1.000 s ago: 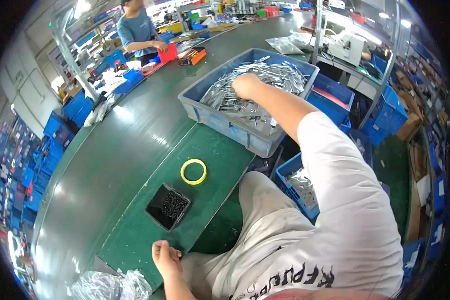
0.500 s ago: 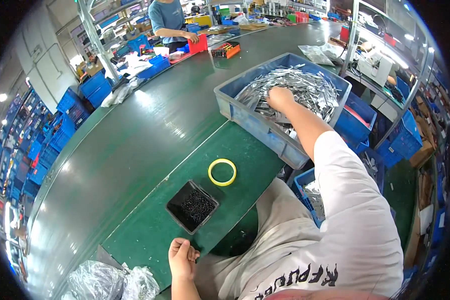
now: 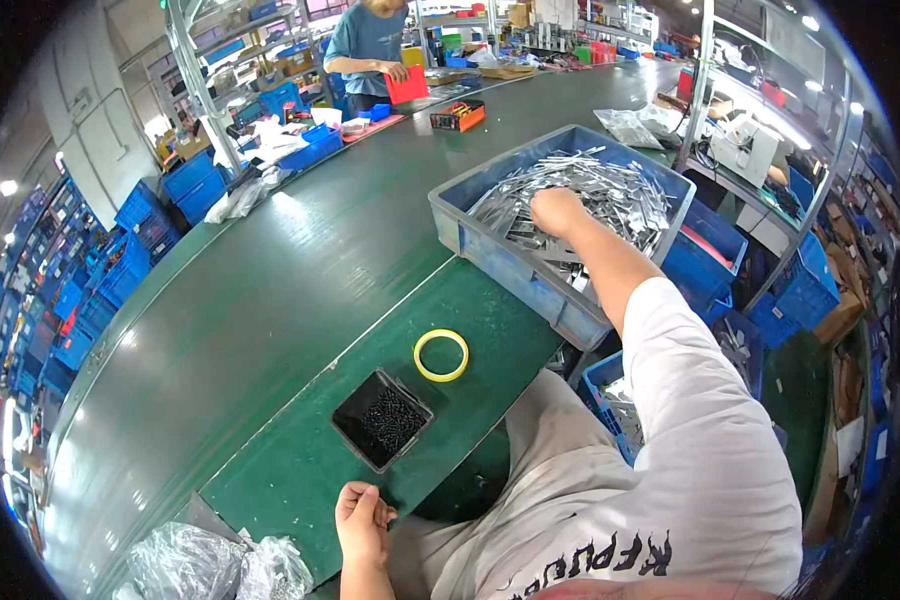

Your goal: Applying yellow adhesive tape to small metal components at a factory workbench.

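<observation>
Compared with a second ago, the view has shifted, so bin (image 3: 515,268), ring (image 3: 418,358) and box (image 3: 353,410) appear farther right; the right hand (image 3: 558,212) remains at the strips (image 3: 620,190). Its fingers curl down; I cannot tell whether they grip one. The left hand (image 3: 364,512) is loosely curled near the box, contents hidden. The strips, thin, silvery and jumbled, fill the bin. Green desk (image 3: 290,450) surface shows between ring and bin; its near edge runs beside the person's lap.

shiny metal pieces (image 3: 625,190), scuffed matt plastic crate (image 3: 510,271) — clear bags (image 3: 185,565) crinkled and glossy (thin plastic film).
</observation>
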Action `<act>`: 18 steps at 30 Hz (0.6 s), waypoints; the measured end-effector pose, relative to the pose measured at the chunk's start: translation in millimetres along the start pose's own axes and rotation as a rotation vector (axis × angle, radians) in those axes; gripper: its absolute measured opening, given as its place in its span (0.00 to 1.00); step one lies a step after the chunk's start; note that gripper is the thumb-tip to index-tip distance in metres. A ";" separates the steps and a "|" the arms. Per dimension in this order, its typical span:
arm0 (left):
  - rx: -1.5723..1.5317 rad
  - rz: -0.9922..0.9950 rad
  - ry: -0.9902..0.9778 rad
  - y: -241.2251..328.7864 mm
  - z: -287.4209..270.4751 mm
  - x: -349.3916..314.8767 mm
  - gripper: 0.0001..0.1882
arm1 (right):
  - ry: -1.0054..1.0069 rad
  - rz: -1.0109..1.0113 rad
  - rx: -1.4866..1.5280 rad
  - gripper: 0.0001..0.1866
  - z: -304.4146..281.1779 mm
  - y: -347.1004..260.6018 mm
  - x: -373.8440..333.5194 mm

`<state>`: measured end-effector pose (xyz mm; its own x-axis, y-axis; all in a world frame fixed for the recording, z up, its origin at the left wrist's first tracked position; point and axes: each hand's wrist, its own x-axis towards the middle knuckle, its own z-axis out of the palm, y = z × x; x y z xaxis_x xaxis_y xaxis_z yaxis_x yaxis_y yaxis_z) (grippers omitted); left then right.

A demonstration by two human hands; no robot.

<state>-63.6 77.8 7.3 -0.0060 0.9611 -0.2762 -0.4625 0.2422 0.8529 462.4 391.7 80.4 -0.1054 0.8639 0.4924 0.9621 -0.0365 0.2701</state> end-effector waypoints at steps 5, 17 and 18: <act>0.000 0.025 0.031 -0.9 -1.9 -5.5 0.05 | 0.036 -0.087 0.184 0.13 -47.5 -34.4 2.9; 0.341 0.320 0.077 -5.5 12.5 -23.8 0.05 | 0.497 -0.469 0.877 0.04 -236.4 -123.6 -88.2; 0.347 0.316 0.071 -8.4 12.9 -27.1 0.05 | 0.408 -0.586 0.897 0.03 -241.9 -137.9 -107.2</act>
<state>-48.2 51.5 13.3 -0.1647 0.9863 0.0012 -0.1049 -0.0187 0.9943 280.2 182.6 190.6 -0.5125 0.3972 0.7613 0.5537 0.8305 -0.0605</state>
